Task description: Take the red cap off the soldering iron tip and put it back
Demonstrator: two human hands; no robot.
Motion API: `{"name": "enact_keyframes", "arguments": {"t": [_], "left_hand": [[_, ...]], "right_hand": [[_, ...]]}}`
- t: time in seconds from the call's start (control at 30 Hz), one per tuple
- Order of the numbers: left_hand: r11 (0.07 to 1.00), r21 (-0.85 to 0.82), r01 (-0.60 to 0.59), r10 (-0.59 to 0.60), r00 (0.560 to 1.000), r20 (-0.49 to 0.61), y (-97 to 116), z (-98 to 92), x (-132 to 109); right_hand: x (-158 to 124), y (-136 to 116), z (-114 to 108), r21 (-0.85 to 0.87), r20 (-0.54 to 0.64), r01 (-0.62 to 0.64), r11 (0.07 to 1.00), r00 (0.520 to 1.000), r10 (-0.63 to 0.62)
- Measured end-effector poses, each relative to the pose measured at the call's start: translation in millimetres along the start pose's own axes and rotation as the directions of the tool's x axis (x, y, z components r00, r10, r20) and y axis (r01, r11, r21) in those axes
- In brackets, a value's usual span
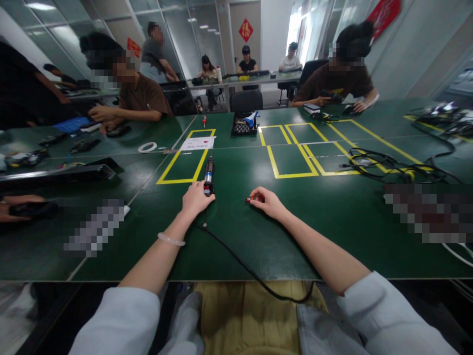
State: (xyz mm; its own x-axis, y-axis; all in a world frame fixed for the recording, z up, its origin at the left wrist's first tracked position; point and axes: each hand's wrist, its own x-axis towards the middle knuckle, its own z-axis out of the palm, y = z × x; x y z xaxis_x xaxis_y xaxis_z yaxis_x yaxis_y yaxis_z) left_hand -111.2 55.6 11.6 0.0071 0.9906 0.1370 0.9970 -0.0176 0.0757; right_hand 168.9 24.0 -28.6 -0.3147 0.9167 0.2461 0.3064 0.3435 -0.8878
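Past the near edge of the table [236, 256], the left hand [195, 198] has its grip round the back of a driver [209, 172] and the right hand [269, 202] pinches a maybe-red bit [248, 200], both in hand but apart.

The broad dark-green tabletop [229, 254] looks smooth, with a soft sheen and blurred reflections. The flat yellow tape strips [295, 175] appear matt. The slim cylindrical black-and-silver driver [209, 170] has a shiny, metal-looking band between darker, plastic-looking sections. The long black cable [288, 299] has a smooth, rubbery-looking coat. The thin white rectangular sheet [194, 143] looks like paper; the translucent pale bracelet [172, 240], polished and glassy. The light-grey sleeve [118, 315] and mustard-yellow fabric [254, 315] are creased, matt cloth.
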Motion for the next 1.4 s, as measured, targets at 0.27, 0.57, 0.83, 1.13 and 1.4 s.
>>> {"name": "enact_keyframes", "arguments": {"t": [0.27, 0.57, 0.83, 1.13, 1.4], "left_hand": [[0.978, -0.015, -0.209, 0.208, 0.978, -0.026, 77.8, 0.2, -36.9], [0.952, -0.053, -0.302, 0.3, 0.953, -0.047, 105.4, 3.1, -51.7], [0.944, -0.091, -0.316, 0.313, 0.949, -0.044, 106.5, 5.1, -51.0], [0.943, -0.058, -0.329, 0.325, 0.944, -0.062, 106.7, 7.6, -50.8], [0.963, -0.042, -0.265, 0.261, 0.963, -0.067, 114.9, 6.0, -46.5]], "right_hand": [[0.5, -1.1, -0.7, 0.009, -0.074, 0.011, 1.0, 0.997, -0.01], [2.1, 1.5, -0.1, -0.029, -0.1, 0.038, 0.999, 0.994, -0.04], [3.0, 1.8, -1.3, -0.136, -0.056, 0.097, 0.986, 0.993, -0.106], [1.0, 0.5, -1.0, -0.097, -0.068, 0.088, 0.991, 0.993, -0.095], [-0.8, -3.6, -2.9, 0.014, -0.064, 0.031, 0.999, 0.997, -0.03]]}}
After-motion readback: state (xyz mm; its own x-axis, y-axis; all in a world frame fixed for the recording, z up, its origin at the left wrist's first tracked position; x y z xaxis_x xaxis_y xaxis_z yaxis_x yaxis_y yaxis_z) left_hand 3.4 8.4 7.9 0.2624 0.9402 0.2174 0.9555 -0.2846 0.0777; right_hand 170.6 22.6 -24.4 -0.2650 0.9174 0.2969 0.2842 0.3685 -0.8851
